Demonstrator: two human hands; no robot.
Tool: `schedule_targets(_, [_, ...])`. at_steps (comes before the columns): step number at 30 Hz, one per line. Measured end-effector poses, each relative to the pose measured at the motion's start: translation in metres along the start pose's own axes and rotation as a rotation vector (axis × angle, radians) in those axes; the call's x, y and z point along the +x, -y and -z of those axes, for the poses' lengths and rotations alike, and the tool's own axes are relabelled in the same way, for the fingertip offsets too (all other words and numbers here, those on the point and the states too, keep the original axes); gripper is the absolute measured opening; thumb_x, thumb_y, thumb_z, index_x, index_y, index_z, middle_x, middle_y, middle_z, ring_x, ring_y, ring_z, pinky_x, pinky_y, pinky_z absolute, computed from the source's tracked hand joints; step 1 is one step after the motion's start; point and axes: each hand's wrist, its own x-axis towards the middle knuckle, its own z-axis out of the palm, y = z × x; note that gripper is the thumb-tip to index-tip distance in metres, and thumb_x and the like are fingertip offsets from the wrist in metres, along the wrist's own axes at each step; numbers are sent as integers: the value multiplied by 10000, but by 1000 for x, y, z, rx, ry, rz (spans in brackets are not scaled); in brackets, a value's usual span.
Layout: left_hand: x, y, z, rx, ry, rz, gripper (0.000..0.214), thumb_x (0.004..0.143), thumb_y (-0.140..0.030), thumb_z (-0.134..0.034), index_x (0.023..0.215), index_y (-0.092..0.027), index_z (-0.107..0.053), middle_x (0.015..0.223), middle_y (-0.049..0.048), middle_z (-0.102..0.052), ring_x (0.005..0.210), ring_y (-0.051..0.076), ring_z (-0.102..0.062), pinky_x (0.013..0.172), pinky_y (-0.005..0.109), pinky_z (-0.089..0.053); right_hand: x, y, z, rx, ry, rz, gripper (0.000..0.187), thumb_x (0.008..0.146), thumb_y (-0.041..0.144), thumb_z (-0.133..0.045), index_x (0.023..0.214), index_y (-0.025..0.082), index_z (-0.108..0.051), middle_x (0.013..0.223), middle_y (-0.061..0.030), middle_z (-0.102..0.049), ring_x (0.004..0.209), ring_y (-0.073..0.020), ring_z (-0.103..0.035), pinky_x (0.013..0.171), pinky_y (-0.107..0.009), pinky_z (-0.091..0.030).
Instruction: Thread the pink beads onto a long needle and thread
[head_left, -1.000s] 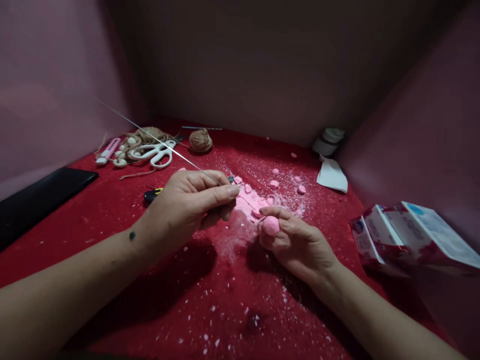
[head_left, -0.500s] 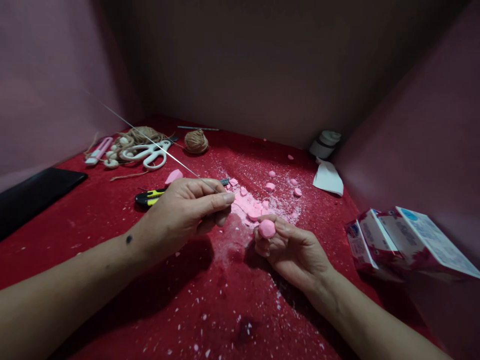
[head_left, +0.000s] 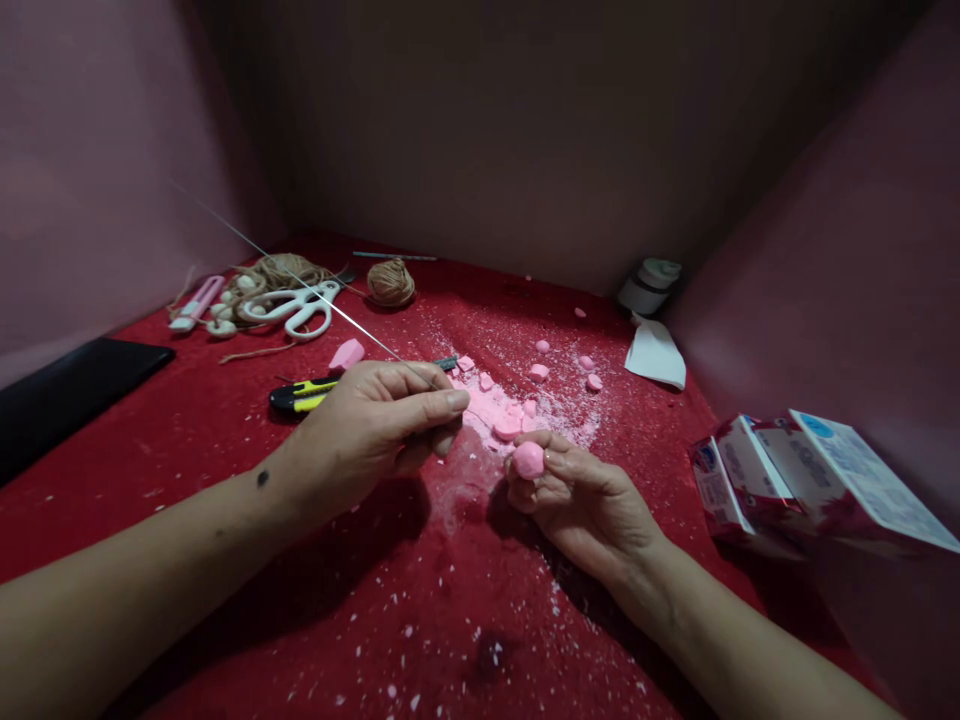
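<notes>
In the head view, my left hand is closed, thumb against fingers, on a long thin metal rod that slants up to the far left. My right hand pinches a small pink faceted ball, which looks like carved soap, in its fingertips. The two hands are apart, and the ball does not touch the rod. Just beyond them lie pink chunks in a patch of pink shavings. A black and yellow utility knife lies partly hidden behind my left hand.
White-handled scissors, a pink cutter and tangled twine lie at the left. Behind is a twine ball. Boxes, a white paper and a jar stand at the right. Walls rise around the red cloth.
The pink ball has turned a little in my right fingertips and shifted slightly left. My left hand and the rod stay almost in place.
</notes>
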Motion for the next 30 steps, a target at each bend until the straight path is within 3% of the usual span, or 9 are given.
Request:
schedule_targets(4, [-2, -3, 0, -5, 19, 26, 224, 769, -279, -608, 619, -127, -541, 523, -31, -501, 408, 26, -374, 373, 142, -239, -1, 0, -3, -158, -20, 59, 284, 614, 171, -734, 880, 157, -633, 708, 2, -578, 594, -68, -482, 554, -192, -390])
schedule_targets(8, [-3, -3, 1, -4, 33, 33, 208, 772, -272, -613, 638, -130, -544, 548, -32, -494, 442, 32, -384, 402, 152, -257, -4, -5, -5, -450, -38, 183, 339, 612, 170, -759, 907, 198, -594, 761, 8, -590, 679, -103, -534, 636, -245, -438])
schedule_targets(16, [-6, -2, 1, 223, 151, -66, 250, 796, -276, -582, 591, -138, -544, 505, -49, -464, 437, 34, -359, 398, 148, -255, -3, -23, 6, -1231, 6, 533, 327, 773, 202, -606, 1089, 211, -521, 967, -63, -572, 845, -170, -536, 766, -331, -443])
schedule_targets(23, [-10, -3, -7, 544, 264, -202, 255, 808, -185, -502, 557, -141, -507, 525, -51, -441, 508, 55, -391, 470, 156, -309, 2, -25, 9, -1447, 28, 603, 264, 812, 226, -547, 1069, 185, -502, 855, -53, -553, 752, -163, -498, 695, -326, -421])
schedule_targets(30, [-8, 4, -8, 717, 285, -332, 282, 843, -216, -469, 574, -150, -515, 517, -54, -435, 494, 60, -402, 486, 174, -298, 2, -21, 4, -1519, 32, 637, 30, 809, 215, -526, 809, 187, -515, 749, -27, -509, 703, -151, -456, 644, -304, -381])
